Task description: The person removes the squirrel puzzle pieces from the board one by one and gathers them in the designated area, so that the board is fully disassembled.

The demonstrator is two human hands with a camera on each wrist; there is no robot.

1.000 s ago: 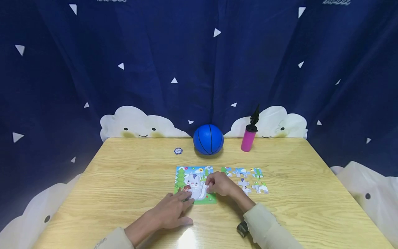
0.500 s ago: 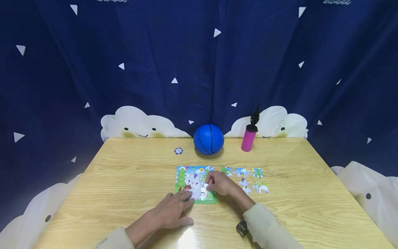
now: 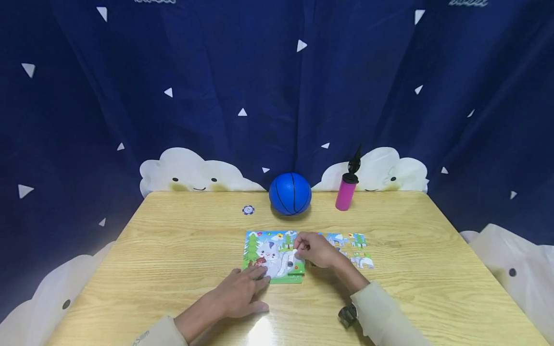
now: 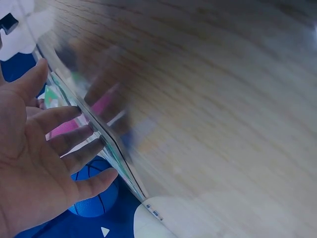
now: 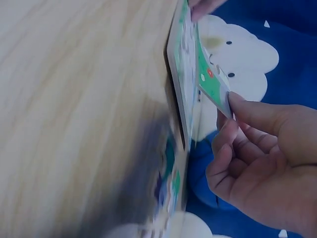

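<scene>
— Moved since a second ago?
— Right hand (image 3: 318, 250) shifted a little toward the loose pieces, lifting a puzzle piece (image 3: 297, 260) off the near right corner of the puzzle board (image 3: 259, 245); dark gap left in the board beneath it.

— State of that grip?
— Pinching the piece between thumb and fingertips (image 5: 237, 106), other fingers curled; piece tilted, raised just above the board's edge in the right wrist view.

— And the other grip?
— Left hand (image 3: 240, 293) spread flat, fingertips (image 4: 94, 131) pressing the board's near edge, palm resting on the worktop (image 3: 173, 250).

— Around the right grip?
— Loose puzzle pieces (image 3: 357, 240) just beyond it, partly hidden behind the knuckles. Farther off, blue ball (image 3: 290, 193) and pink bottle (image 3: 345, 194) at the worktop's far edge. Small blue token (image 3: 248, 209) beyond the left grip, near the ball. Dark blue curtain (image 3: 277, 86) with white triangles and smiling clouds behind everything.
</scene>
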